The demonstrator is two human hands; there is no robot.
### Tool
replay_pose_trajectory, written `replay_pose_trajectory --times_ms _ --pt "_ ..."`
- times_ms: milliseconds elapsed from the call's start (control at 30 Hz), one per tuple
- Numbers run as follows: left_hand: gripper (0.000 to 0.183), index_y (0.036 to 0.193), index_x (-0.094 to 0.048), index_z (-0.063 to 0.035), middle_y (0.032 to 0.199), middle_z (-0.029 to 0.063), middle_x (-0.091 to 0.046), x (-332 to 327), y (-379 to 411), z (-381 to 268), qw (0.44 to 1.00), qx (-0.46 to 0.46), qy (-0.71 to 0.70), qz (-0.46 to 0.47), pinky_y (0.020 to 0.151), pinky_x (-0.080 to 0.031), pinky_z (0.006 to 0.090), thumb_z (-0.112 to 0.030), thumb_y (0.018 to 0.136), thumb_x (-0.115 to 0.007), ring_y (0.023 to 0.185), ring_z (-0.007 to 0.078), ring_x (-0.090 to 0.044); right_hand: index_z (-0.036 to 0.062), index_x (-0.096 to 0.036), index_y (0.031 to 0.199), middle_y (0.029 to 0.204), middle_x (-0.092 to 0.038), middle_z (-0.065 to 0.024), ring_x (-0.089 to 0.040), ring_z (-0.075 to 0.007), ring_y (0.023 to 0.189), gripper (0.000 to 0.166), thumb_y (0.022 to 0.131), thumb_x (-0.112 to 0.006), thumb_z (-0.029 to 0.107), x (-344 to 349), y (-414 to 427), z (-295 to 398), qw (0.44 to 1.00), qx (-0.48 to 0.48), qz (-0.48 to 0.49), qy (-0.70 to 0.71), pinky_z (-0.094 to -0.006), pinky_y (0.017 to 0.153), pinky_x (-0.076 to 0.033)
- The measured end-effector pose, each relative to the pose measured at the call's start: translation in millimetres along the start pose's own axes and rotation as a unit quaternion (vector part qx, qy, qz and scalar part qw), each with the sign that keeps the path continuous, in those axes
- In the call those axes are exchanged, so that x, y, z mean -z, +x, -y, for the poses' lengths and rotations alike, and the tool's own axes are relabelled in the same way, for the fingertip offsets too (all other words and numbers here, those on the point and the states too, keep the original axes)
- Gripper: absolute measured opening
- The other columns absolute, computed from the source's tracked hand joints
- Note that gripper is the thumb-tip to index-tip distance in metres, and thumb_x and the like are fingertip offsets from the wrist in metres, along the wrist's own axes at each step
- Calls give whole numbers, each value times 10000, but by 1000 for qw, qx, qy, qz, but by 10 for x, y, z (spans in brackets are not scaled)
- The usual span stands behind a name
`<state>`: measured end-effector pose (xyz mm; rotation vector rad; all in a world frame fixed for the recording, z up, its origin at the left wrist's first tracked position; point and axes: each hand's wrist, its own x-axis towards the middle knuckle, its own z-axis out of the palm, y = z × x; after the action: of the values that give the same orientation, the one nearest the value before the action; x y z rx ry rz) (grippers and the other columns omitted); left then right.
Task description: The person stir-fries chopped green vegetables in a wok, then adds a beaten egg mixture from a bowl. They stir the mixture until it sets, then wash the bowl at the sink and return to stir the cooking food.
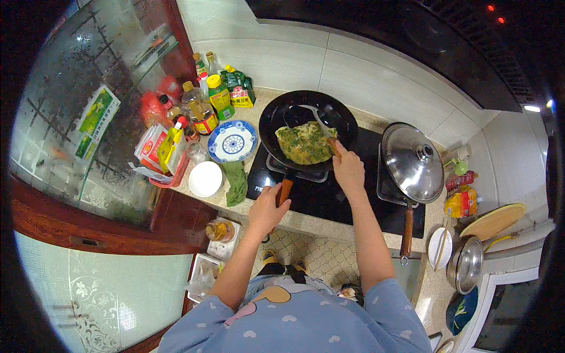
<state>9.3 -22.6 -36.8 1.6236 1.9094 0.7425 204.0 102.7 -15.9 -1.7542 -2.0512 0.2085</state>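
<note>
My right hand (348, 170) grips the wooden handle (334, 147) of a metal spatula (323, 125), whose head reaches into a black wok (271, 132). A flat, yellow-green egg-like pancake with chopped greens (304, 145) lies in the wok, partly under the spatula. My left hand (267, 209) is around the wok's wooden handle (286, 189), thumb on one side and fingers on the other; the palm hides part of it. The wok sits on the left burner of a black glass cooktop (309, 203).
Left of the wok are a blue-patterned plate (233, 141), a white bowl (205, 178), a green cloth (236, 183), several sauce bottles (201, 110) and a red basket (176, 174). A lidded pan (408, 159) occupies the right burner. Chopsticks rest on a white dish (435, 247).
</note>
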Motion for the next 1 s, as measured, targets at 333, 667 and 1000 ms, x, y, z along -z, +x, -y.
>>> replay_pose_trajectory --times_ms 333,667,1000 --pt "538 1236 -494 -40 1058 205 -603 -86 32 130 999 -24 -43 -7 803 -472 375 -235 763 -658 929 333 -606 267 -579 1159 813 -605 -164 -617 -355 751 421 780 -514 94 448 -225 33 995 60 54 -63 -453 663 -502" --pt "524 1227 -498 -11 1075 213 -598 -89 33 165 997 -30 -72 -4 804 -474 370 -184 759 -658 947 342 -598 195 -651 1060 803 -629 -188 -615 -347 760 355 724 -594 97 1698 -615 239 987 33 57 -145 -432 702 -491" --pt "540 1240 -482 0 1057 219 -602 -106 39 204 994 -14 -105 11 807 -471 372 -170 759 -661 935 349 -599 182 -649 1039 770 -638 -172 -630 -334 730 342 725 -551 86 1071 -419 25 992 76 50 -88 -438 667 -511"
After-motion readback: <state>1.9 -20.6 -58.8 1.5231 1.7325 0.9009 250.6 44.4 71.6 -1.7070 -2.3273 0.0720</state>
